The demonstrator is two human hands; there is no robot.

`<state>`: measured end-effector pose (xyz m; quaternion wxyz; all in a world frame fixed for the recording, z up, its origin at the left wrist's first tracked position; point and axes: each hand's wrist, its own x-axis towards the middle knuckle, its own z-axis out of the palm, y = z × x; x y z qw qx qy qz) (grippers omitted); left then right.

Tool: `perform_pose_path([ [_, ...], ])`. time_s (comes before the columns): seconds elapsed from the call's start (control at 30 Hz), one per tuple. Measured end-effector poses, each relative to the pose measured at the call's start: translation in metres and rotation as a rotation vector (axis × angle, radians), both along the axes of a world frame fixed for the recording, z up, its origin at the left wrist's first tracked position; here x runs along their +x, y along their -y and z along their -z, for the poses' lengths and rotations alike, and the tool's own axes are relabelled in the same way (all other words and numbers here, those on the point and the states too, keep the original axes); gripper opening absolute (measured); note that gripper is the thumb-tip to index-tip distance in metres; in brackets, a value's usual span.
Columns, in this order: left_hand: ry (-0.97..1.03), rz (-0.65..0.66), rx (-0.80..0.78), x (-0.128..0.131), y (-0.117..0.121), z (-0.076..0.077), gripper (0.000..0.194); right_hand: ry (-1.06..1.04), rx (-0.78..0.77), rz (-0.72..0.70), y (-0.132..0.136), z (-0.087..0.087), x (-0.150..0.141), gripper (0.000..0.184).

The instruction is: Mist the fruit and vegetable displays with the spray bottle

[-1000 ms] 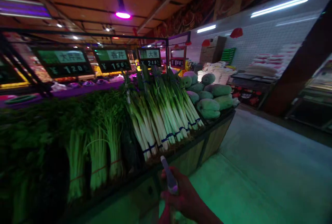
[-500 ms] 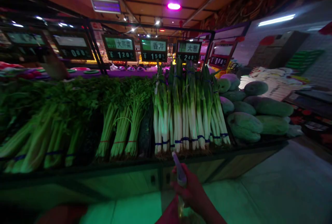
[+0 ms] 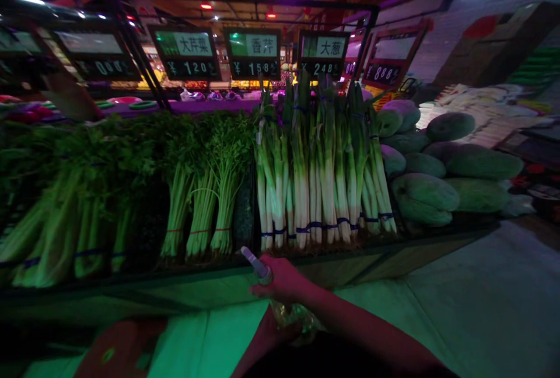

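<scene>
My right hand point(image 3: 280, 280) grips the neck of a spray bottle point(image 3: 256, 265), whose pale head tilts left and whose clear, wrapped body shows below my fingers. My left hand point(image 3: 269, 334) lies under that body, touching it, but its grip is partly hidden. Both hands are just in front of the wooden vegetable stall point(image 3: 350, 267). Nearest them stand upright bundles of leeks or large scallions point(image 3: 321, 191) tied with blue bands, with red-banded bundles of celery point(image 3: 203, 214) to their left.
Large green wax gourds point(image 3: 424, 200) are piled at the stall's right end. Price signs point(image 3: 251, 54) stand above the vegetables. A red object point(image 3: 118, 349) lies at the lower left. A concrete floor point(image 3: 472, 284) stretches to the right.
My view has swung left and levelled. My hands have moved left, with the spray head now leaning left, and more of my right forearm and left hand shows.
</scene>
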<state>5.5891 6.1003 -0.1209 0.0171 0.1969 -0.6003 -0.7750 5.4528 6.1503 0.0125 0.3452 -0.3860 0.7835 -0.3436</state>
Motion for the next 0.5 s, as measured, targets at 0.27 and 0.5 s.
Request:
perform_pose_path([
  [0.27, 0.054, 0.014, -0.042, -0.017, -0.024, -0.004, 0.102, 0.020, -0.038, 0.074, -0.019, 0.018, -0.024, 0.038],
  [0.5, -0.041, 0.251, 0.014, -0.077, -0.074, -0.017, 0.109, 0.145, -0.307, 0.485, -0.114, 0.033, -0.071, 0.026],
])
